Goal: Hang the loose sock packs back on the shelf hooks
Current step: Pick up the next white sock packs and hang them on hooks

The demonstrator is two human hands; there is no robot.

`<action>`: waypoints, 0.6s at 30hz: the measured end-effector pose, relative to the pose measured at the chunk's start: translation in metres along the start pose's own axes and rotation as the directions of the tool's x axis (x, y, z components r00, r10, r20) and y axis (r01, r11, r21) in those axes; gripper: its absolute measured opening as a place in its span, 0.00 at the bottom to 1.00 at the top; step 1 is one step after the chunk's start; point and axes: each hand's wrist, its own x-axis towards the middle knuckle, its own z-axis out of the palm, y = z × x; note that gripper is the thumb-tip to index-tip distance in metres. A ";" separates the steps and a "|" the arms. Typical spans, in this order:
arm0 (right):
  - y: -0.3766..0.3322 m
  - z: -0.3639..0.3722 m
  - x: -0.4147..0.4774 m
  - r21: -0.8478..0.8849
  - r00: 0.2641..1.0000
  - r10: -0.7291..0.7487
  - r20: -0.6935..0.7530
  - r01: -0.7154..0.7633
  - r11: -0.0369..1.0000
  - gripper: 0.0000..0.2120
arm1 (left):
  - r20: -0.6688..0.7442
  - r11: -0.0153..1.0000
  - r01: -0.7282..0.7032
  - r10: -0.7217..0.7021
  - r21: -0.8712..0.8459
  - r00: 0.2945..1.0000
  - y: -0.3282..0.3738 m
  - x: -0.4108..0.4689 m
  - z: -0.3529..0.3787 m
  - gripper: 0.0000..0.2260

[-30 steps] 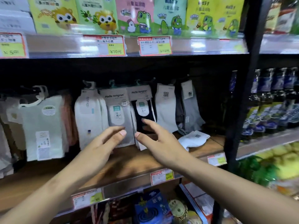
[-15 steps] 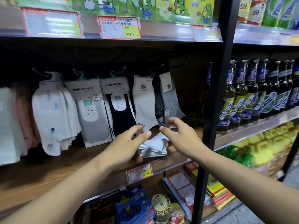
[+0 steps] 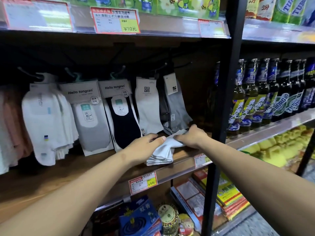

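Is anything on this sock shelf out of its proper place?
Yes. One white sock pack lies flat on the wooden shelf board instead of hanging; both hands are gripping it.

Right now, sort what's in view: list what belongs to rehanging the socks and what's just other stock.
Part of the job:
- loose white sock pack lying on the wooden shelf
- left hand and right hand, both on that pack
- hooks above the hanging socks

Other stock:
- beer bottles
- mosquito coil boxes
- price tags
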 end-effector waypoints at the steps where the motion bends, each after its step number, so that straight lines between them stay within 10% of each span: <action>1: 0.000 0.000 0.001 -0.004 1.000 0.005 -0.011 -0.005 1.000 0.47 | 0.007 1.000 0.007 -0.007 0.012 1.000 -0.001 0.001 0.001 0.29; 18: -0.004 -0.006 -0.039 0.528 0.912 -0.345 -0.223 0.411 0.743 0.35 | -0.083 0.960 0.008 -0.033 -0.279 0.996 0.002 -0.011 -0.013 0.19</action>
